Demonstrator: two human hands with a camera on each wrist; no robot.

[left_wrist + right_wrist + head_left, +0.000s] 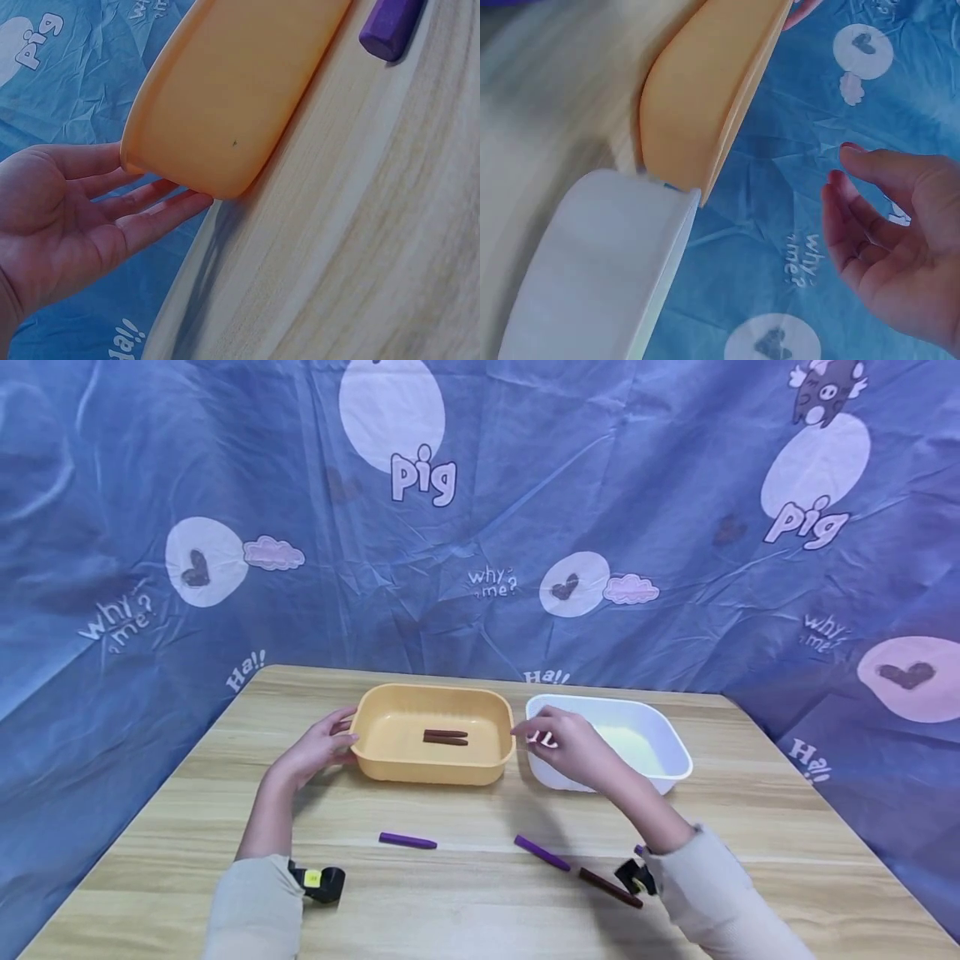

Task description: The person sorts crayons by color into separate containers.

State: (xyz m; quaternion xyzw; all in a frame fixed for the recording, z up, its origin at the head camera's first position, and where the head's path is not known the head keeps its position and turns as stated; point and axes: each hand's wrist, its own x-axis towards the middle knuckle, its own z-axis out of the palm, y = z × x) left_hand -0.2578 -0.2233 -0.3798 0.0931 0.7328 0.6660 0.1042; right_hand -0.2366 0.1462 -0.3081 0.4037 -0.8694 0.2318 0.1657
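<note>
An orange plastic bin (pixel 431 772) stands on the table with two brown crayons (pixel 446 737) lying inside. My left hand (pixel 318 750) touches its left end; in the left wrist view the extended fingers (pixel 161 214) lie against the end wall and rim. Over the near left part of a white bin (pixel 660 752), by the orange bin's right rim, hovers my right hand (pixel 573 747). Its fingers are loosely bent and hold nothing; the right wrist view has it apart from both bins.
On the wooden table (pixel 337 927), in front of the bins, lie a purple crayon (pixel 407 841), another purple crayon (pixel 542 852) and a brown crayon (pixel 611 888). Something purple (pixel 639 850) peeks out beside the right wrist camera. A blue printed cloth (pixel 480 527) hangs behind the table.
</note>
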